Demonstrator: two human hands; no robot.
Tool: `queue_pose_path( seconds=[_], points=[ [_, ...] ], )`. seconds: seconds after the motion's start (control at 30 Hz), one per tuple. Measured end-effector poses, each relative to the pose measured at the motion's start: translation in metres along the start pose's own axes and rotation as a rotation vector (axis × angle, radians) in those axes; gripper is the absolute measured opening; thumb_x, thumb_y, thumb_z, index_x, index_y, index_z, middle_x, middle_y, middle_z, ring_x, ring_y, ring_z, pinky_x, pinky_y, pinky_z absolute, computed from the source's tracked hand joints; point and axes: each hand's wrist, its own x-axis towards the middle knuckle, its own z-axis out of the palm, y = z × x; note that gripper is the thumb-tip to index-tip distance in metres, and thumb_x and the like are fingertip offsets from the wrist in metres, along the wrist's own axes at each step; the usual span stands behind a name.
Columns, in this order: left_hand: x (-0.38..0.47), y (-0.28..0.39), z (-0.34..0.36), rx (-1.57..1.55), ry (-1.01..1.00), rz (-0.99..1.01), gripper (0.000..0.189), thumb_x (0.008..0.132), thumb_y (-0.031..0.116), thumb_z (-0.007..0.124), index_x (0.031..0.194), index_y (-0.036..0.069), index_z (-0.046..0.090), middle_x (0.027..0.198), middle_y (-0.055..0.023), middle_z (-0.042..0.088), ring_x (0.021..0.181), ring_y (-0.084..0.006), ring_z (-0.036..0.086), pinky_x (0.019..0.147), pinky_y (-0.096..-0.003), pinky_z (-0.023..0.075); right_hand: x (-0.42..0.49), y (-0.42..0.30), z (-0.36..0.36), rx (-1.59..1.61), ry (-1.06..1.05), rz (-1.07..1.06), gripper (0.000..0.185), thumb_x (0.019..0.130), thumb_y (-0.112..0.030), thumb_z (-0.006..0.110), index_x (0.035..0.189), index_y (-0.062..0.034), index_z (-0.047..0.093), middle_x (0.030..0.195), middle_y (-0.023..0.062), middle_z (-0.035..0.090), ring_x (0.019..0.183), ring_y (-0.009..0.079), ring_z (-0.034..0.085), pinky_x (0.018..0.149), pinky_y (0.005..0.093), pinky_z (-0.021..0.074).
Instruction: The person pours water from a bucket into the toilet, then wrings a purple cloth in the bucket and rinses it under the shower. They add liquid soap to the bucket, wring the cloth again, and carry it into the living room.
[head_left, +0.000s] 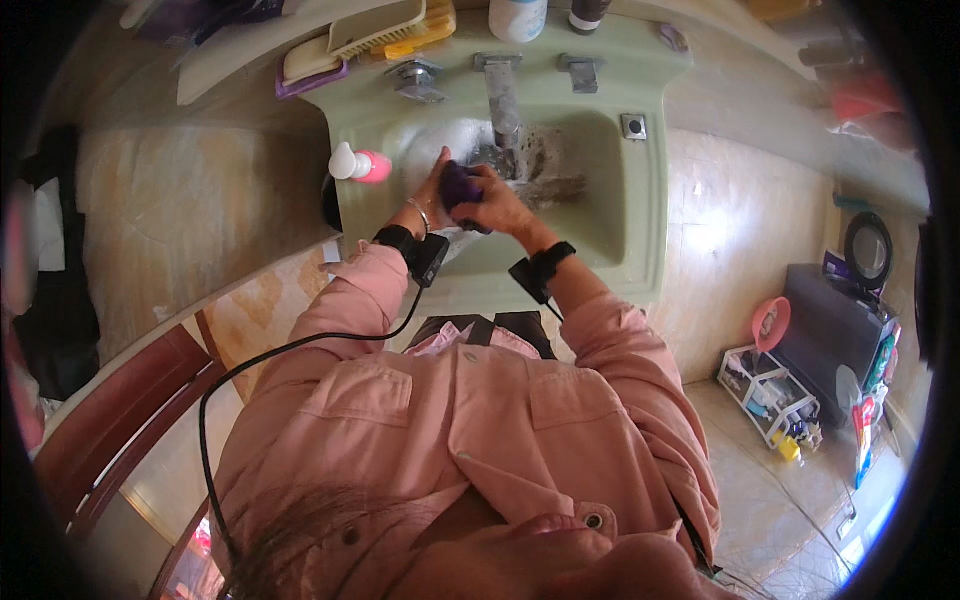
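Observation:
My left hand (430, 197) and my right hand (496, 201) are together over the left part of a green sink basin (592, 232). Between them is a dark purple object (459, 186), its kind not clear; the right hand's fingers wrap round it and the left hand supports it from the left. Under the metal faucet spout (502, 97), foam and dark wet patches cover part of the basin. A pink bottle with a white pump top (370, 166) lies or leans on the sink's left rim, close to my left wrist.
Two metal tap handles (420, 80) (582, 73) flank the spout. Along the back ledge are a brush (379, 30), a soap dish (311, 67), a yellow item (427, 34), a white bottle (517, 19) and a dark tube (589, 15). A cable runs from my left wrist.

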Motion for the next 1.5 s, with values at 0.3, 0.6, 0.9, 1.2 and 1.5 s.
queue_pose_path(
  seconds=[0.3, 0.6, 0.9, 1.2, 1.5],
  points=[
    [-0.03, -0.036, 0.027, 0.877, 0.161, 0.485, 0.04, 0.092, 0.018, 0.045, 0.13, 0.008, 0.038, 0.135, -0.0064, 0.038, 0.124, -0.0153, 0.035, 0.106, -0.0307, 0.0267, -0.014, -0.048, 0.004, -0.106, 0.241, -0.258, 0.031, 0.067, -0.026, 0.073, 0.087, -0.0035, 0.065, 0.093, 0.0195, 0.053, 0.09, 0.0336, 0.052, 0.08, 0.0369, 0.0443],
    [0.014, -0.023, 0.049, 0.259, 0.575, 0.508, 0.036, 0.085, 0.029, 0.057, 0.108, 0.001, 0.055, 0.107, -0.0072, 0.06, 0.092, -0.0214, 0.061, 0.082, -0.0361, 0.0502, -0.012, 0.013, -0.08, -0.861, 0.405, 0.059, 0.042, 0.072, -0.052, 0.065, 0.084, -0.0113, 0.066, 0.089, 0.0153, 0.054, 0.088, 0.0343, 0.054, 0.076, 0.0427, 0.0461],
    [-0.004, -0.016, 0.025, 0.355, 0.865, 0.248, 0.066, 0.076, 0.021, 0.061, 0.134, 0.015, 0.031, 0.141, -0.0098, 0.028, 0.122, -0.0326, 0.039, 0.089, -0.0549, 0.0394, 0.017, 0.106, -0.08, -0.549, 0.34, 0.471, 0.053, 0.073, -0.039, 0.07, 0.111, -0.0044, 0.059, 0.104, 0.019, 0.059, 0.095, 0.0298, 0.057, 0.086, 0.038, 0.0441],
    [-0.015, 0.008, 0.041, 0.087, -0.357, 0.205, 0.044, 0.089, 0.043, 0.047, 0.12, 0.013, 0.05, 0.098, -0.0028, 0.061, 0.089, -0.0189, 0.056, 0.08, -0.0356, 0.0466, 0.001, -0.015, 0.005, -0.115, 0.072, -0.317, 0.024, 0.068, -0.024, 0.066, 0.076, -0.0025, 0.059, 0.089, 0.0159, 0.057, 0.078, 0.0343, 0.056, 0.07, 0.0397, 0.0461],
    [0.01, -0.015, 0.054, 0.818, 0.272, 0.525, 0.026, 0.085, 0.037, 0.053, 0.093, 0.014, 0.058, 0.077, -0.0004, 0.06, 0.076, -0.0167, 0.058, 0.07, -0.0334, 0.0468, 0.002, -0.012, -0.009, -0.722, 0.462, -0.358, 0.013, 0.078, -0.025, 0.056, 0.071, -0.0142, 0.059, 0.071, 0.0085, 0.057, 0.066, 0.028, 0.059, 0.055, 0.0391, 0.0499]
  ],
)
